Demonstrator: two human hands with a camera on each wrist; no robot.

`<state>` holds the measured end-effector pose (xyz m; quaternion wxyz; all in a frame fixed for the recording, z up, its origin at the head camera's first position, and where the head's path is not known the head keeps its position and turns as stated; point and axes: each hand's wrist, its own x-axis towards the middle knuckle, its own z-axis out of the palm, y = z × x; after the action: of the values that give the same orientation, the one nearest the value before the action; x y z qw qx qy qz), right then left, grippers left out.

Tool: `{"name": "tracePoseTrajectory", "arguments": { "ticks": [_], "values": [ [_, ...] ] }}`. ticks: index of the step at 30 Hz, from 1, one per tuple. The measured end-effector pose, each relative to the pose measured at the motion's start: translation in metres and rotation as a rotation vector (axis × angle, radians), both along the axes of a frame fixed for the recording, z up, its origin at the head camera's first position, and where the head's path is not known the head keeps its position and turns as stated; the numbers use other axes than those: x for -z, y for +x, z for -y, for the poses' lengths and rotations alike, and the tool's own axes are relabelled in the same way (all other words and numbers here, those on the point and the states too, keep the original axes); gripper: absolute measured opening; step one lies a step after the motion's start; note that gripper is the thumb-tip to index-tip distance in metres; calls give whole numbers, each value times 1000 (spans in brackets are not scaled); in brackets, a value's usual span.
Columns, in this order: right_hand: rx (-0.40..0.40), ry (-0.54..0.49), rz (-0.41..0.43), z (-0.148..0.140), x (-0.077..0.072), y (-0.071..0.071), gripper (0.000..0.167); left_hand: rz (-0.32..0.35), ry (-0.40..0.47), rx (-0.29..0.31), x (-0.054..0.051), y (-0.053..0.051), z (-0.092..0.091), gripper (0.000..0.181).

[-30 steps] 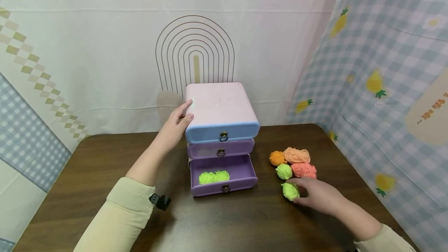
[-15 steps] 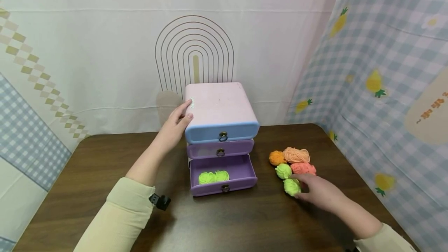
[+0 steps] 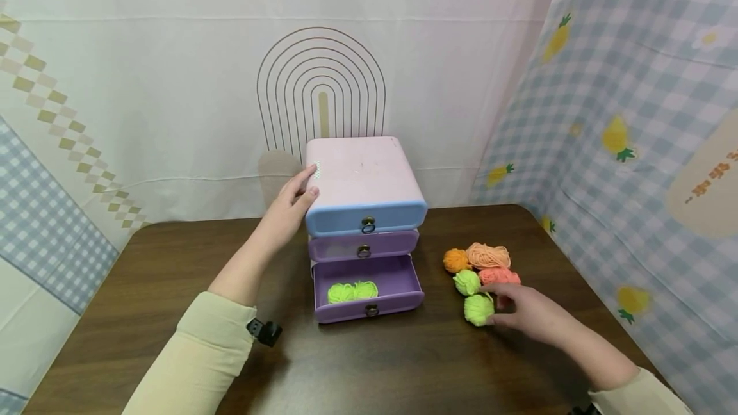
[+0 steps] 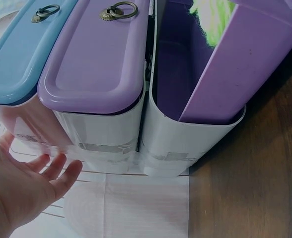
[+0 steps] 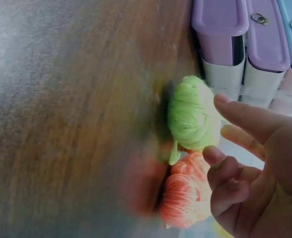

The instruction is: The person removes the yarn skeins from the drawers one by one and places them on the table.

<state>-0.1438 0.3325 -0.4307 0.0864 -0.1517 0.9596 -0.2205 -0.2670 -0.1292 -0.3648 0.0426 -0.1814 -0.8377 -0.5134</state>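
Observation:
My left hand rests on the upper left edge of a small drawer chest with a pink top. In the left wrist view, its fingers are spread beside the chest. The bottom purple drawer is pulled out, with bright green yarn inside. My right hand is at the right side of a light green yarn ball on the table. In the right wrist view, the thumb is extended near the ball's edge and some fingers are bent; firm contact cannot be made out.
Behind that ball lie another green ball, an orange ball, a peach skein and coral yarn. The blue drawer and middle purple drawer sit above the pulled-out one. Cloth hangs behind the wooden table.
The front green ball moved back and right towards the other green ball, then slightly left again. My right hand has drawn a little right, off the ball. The left hand stays put.

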Motion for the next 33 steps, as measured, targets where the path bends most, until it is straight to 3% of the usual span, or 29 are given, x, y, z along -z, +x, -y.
{"name": "tracePoseTrajectory", "arguments": {
  "ticks": [10, 16, 33],
  "values": [
    [-6, -161, 34, 9, -18, -4, 48, 1, 12, 5, 1, 0, 1, 57],
    [-32, -201, 69, 29, -30, -14, 42, 5, 6, -1, 1, -1, -1, 58],
    [-193, -236, 102, 143, -50, -52, 36, -7, 15, -5, 1, -1, -2, 57]
  ]
}}
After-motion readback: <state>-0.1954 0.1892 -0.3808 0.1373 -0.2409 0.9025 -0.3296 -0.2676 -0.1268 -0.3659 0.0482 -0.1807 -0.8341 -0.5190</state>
